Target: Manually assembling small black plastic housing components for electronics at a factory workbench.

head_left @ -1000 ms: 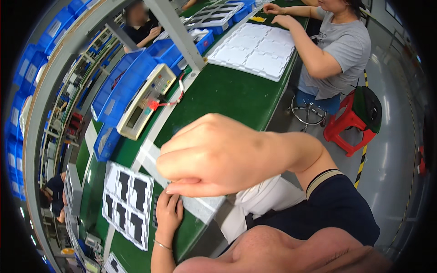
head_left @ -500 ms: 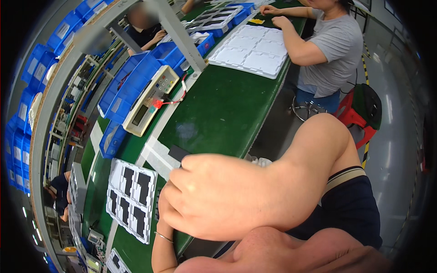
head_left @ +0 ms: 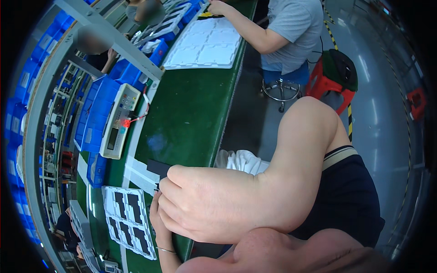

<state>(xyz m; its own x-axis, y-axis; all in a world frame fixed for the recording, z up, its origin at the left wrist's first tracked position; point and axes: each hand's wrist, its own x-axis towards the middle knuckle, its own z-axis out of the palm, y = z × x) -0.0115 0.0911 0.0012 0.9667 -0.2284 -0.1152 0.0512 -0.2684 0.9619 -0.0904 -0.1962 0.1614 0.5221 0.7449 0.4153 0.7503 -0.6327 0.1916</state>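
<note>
My right hand [head_left: 200, 200] is curled closed in front of me, its back toward the view. A flat black piece [head_left: 158, 168] sticks out past its knuckles, seemingly gripped in the fingers, which are hidden. Behind and below, my left hand [head_left: 159, 218], with a thin bangle at the wrist, is mostly covered by the right. Its visible fingers bend up toward a small dark bit by the right knuckles; what they hold is hidden. Left of both hands, a white moulded tray [head_left: 105, 202] carries several black flat pieces [head_left: 134, 207] in its pockets.
A benchtop meter [head_left: 119, 120] with a red lead stands beside blue bins [head_left: 98, 109] on the green bench [head_left: 186, 109]. Farther along are large white trays [head_left: 205, 45] and a co-worker in a grey shirt [head_left: 291, 36]. A red stool [head_left: 334, 77] stands on the floor.
The view has shifted, so the bench and its meter appear farther left and lower. Both hands stay close together, with the black piece still sticking out beside the right one.
</note>
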